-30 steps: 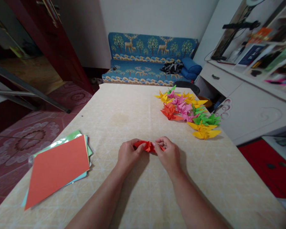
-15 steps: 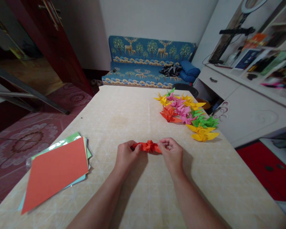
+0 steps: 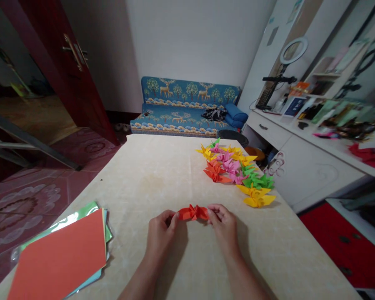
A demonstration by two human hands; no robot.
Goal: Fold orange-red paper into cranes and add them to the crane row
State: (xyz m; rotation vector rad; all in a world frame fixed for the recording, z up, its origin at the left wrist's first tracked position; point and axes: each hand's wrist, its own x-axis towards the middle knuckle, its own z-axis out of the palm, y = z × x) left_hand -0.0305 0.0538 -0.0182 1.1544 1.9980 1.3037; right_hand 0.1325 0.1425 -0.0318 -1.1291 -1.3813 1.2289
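Observation:
A red folded paper crane point(image 3: 193, 213) is stretched between my two hands, low over the near middle of the table point(image 3: 162, 166). Its wings point out to both sides and its centre is a pleated, pointed bump. My left hand point(image 3: 163, 229) pinches the left wing tip between thumb and fingers. The right wing tip is pinched by my right hand point(image 3: 222, 223), fingers curled. Beyond my right hand lies a group of finished paper cranes point(image 3: 233, 166) in yellow, pink, green and orange-red.
At the table's left edge lies a stack of coloured paper point(image 3: 62, 254), orange-red on top, partly in clear plastic. A blue patterned sofa point(image 3: 181, 112) stands behind the table. On the right are a white dresser point(image 3: 293, 146) with a ring light point(image 3: 293, 50) and a red cabinet point(image 3: 343, 241).
The camera view has tilted up, so everything sits lower in the picture. The red crane's wings look a little flatter and more spread. Both hands still hold the wing tips.

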